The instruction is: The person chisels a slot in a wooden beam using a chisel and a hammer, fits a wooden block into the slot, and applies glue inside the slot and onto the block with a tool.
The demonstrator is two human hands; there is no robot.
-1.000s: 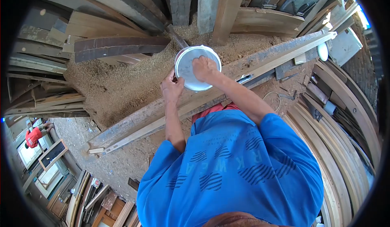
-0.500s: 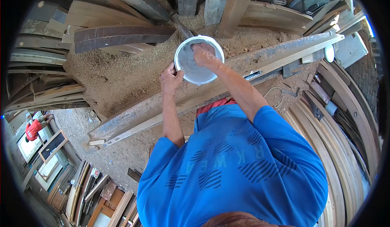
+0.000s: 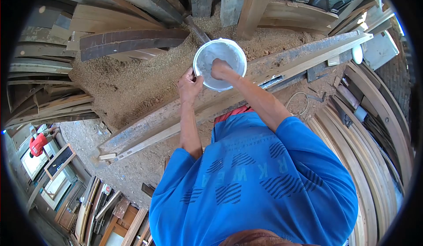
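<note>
A round white bucket [image 3: 203, 72] stands over the long wooden beam, its inside coated with a greyish-white smear. My left hand [image 3: 190, 86] grips the bucket's near left rim, thumb over the edge and fingers around the outside. My right hand [image 3: 221, 69] reaches into the bucket with its fingers curled closed. Whatever those fingers may hold is hidden behind the hand.
The long beam [image 3: 163, 118] runs diagonally before me, with sawdust [image 3: 119, 85] heaped behind it. Planks [image 3: 44, 103] are stacked at left, and curved boards [image 3: 348, 158] lie at right. A person in red [image 3: 38, 144] is far left.
My right hand has moved toward me inside the bucket, from its far side to nearer the middle. The bucket and my left hand have shifted slightly right.
</note>
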